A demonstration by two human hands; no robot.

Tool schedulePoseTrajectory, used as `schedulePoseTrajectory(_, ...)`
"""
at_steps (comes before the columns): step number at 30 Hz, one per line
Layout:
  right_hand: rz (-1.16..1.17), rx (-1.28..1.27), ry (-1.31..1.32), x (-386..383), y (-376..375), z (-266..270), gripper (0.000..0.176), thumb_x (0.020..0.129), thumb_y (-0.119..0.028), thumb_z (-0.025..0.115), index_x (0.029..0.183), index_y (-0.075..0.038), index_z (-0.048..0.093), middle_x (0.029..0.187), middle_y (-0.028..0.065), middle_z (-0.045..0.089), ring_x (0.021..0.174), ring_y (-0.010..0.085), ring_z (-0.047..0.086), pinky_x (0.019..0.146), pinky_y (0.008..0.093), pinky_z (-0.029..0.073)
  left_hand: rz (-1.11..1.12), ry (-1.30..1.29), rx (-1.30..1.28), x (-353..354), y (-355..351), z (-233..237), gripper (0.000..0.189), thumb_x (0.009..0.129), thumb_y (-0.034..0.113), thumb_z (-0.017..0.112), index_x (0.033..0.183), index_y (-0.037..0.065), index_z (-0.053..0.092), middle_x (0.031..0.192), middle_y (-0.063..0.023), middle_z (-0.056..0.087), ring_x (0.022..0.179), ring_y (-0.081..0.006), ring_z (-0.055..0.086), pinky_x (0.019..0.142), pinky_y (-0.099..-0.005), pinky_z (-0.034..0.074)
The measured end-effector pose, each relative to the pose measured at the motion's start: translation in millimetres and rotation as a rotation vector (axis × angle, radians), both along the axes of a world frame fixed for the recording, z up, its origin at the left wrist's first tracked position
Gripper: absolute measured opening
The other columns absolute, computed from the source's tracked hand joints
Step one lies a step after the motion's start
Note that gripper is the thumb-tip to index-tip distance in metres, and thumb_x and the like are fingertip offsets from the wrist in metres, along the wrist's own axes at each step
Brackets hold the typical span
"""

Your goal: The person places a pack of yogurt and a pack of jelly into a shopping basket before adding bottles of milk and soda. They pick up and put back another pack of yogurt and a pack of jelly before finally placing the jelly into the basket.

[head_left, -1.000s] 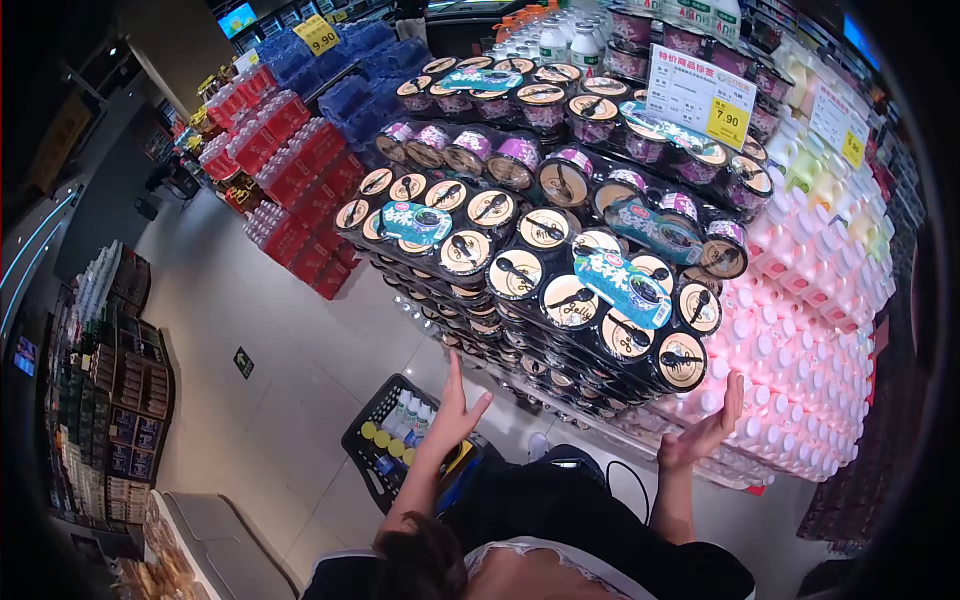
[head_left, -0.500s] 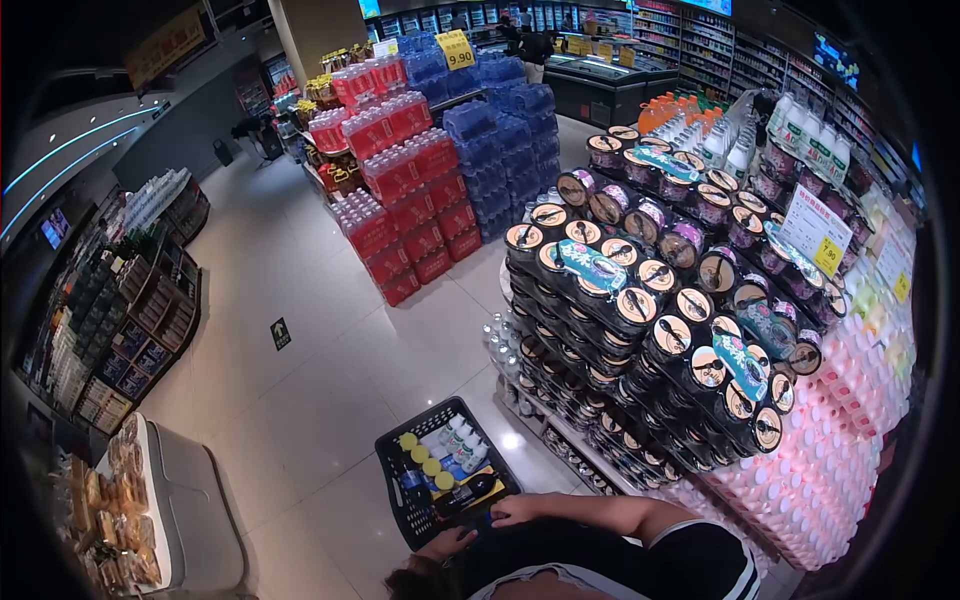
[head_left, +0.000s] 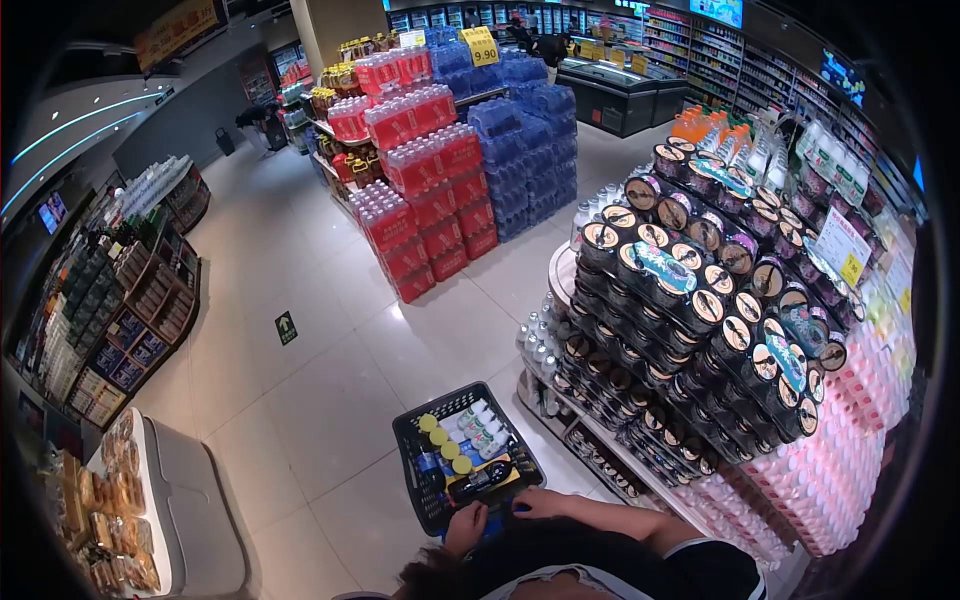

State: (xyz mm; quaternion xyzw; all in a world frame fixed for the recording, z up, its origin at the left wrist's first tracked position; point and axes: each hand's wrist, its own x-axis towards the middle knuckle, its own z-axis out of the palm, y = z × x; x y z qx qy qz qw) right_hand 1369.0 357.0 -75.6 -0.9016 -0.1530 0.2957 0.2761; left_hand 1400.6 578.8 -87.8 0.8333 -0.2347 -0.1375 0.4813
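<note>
A black slatted shopping basket (head_left: 408, 463), apparently the body of a cart, is just ahead of me. Its near end has a partly hidden blue handle (head_left: 493, 523). My left hand (head_left: 466, 527) is closed at the left of that handle. Closed too, my right hand (head_left: 536, 503) rests on its right part, fingers curled down. Inside the basket are several yellow-capped containers (head_left: 445, 450), several white bottles (head_left: 482, 428) and a dark bottle (head_left: 480, 480) lying on its side.
Stacked black cups (head_left: 690, 300) and pink bottle packs (head_left: 800, 490) stand close on the right. Red drink packs (head_left: 430, 190) and blue bottle packs (head_left: 520, 150) rise ahead. A bread counter (head_left: 190, 500) is near left. A person (head_left: 550, 48) stands by the far freezers.
The basket and both hands sit further right in view. The red and blue stacks and the cup display have also shifted right. Both hands stay at the handle.
</note>
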Motion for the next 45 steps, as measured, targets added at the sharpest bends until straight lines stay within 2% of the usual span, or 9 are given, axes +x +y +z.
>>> schedulePoseTrajectory(8,0.04,-0.325,0.03,55.3,23.2,13.5,0.061,0.078,-0.058,0.05,0.116,-0.01,0.052,0.111,0.0129,0.056,0.11,0.0297,0.047,0.088,0.0509,0.036,0.002,-0.063,0.029,58.6,-5.7,-8.8,0.016,0.085,0.022,0.051,0.084,0.006,0.055,0.069,-0.0134,0.056,0.066,-0.0307,0.057,0.057,-0.0398,0.044)
schedulePoseTrajectory(19,0.101,-0.261,0.156,166.9,13.6,-5.7,0.075,0.08,-0.064,0.042,0.127,-0.007,0.034,0.125,0.0166,0.043,0.118,0.0341,0.039,0.089,0.0583,0.032,0.028,-0.143,0.014,161.1,-8.6,-16.4,0.012,0.083,0.017,0.054,0.082,0.005,0.055,0.066,-0.0144,0.055,0.063,-0.0301,0.057,0.056,-0.0388,0.044)
schedulePoseTrajectory(23,0.22,-0.279,0.265,220.9,14.9,11.2,0.076,0.076,-0.071,0.039,0.119,-0.009,0.047,0.099,0.0164,0.061,0.102,0.0334,0.055,0.085,0.0561,0.036,0.008,-0.083,0.026,201.5,-9.7,-15.8,0.014,0.083,0.019,0.055,0.086,0.005,0.057,0.069,-0.014,0.057,0.063,-0.0287,0.058,0.057,-0.0365,0.046)
schedulePoseTrajectory(24,0.202,-0.251,0.181,230.3,14.3,7.6,0.077,0.073,-0.074,0.041,0.108,-0.008,0.057,0.089,0.0163,0.064,0.089,0.0336,0.061,0.08,0.0531,0.041,0.002,-0.069,0.035,209.9,-9.7,-11.0,0.014,0.083,0.017,0.056,0.085,0.004,0.057,0.07,-0.014,0.058,0.064,-0.0283,0.059,0.057,-0.0353,0.046)
schedulePoseTrajectory(28,0.358,-0.186,0.199,281.9,23.4,-28.4,0.068,0.07,-0.068,0.052,0.085,-0.003,0.065,0.089,0.0209,0.064,0.082,0.0352,0.062,0.073,0.0436,0.047,-0.12,-0.113,0.125,247.7,-12.8,3.2,0.017,0.079,0.021,0.062,0.08,0.005,0.057,0.071,-0.0109,0.056,0.068,-0.0259,0.058,0.06,-0.0339,0.045)
schedulePoseTrajectory(32,0.333,0.063,0.181,309.1,15.4,-44.6,0.061,0.074,-0.06,0.054,0.106,-0.008,0.058,0.092,0.0212,0.062,0.086,0.0361,0.06,0.077,0.0442,0.046,-0.163,-0.242,0.137,280.7,-14.9,-2.6,0.017,0.079,0.023,0.062,0.081,0.006,0.058,0.073,-0.0095,0.055,0.072,-0.0256,0.057,0.061,-0.0348,0.045)
schedulePoseTrajectory(35,0.296,0.062,0.087,326.8,21.0,-8.0,0.067,0.073,-0.063,0.053,0.107,-0.005,0.058,0.094,0.0217,0.062,0.088,0.0363,0.06,0.08,0.0443,0.046,-0.116,-0.246,0.152,301.3,-17.0,-3.6,0.017,0.079,0.023,0.061,0.081,0.006,0.057,0.075,-0.0094,0.055,0.073,-0.0265,0.056,0.062,-0.0357,0.045)
schedulePoseTrajectory(42,0.241,-0.045,0.066,374.2,34.2,-25.4,0.051,0.073,-0.052,0.057,0.091,-0.004,0.061,0.087,0.0191,0.063,0.082,0.0353,0.061,0.072,0.0446,0.049,-0.071,-0.206,0.136,352.4,-19.3,6.0,0.015,0.083,0.021,0.054,0.082,0.006,0.056,0.079,-0.0124,0.055,0.079,-0.0316,0.056,0.066,-0.0393,0.046)
schedulePoseTrajectory(45,0.219,-0.186,0.034,394.9,42.9,22.1,0.045,0.074,-0.049,0.056,0.087,-0.006,0.062,0.08,0.0161,0.063,0.078,0.0316,0.062,0.067,0.0426,0.05,-0.13,0.007,0.236,376.4,-16.1,5.6,0.017,0.085,0.021,0.052,0.082,0.005,0.055,0.081,-0.0131,0.055,0.081,-0.0322,0.056,0.067,-0.04,0.046)
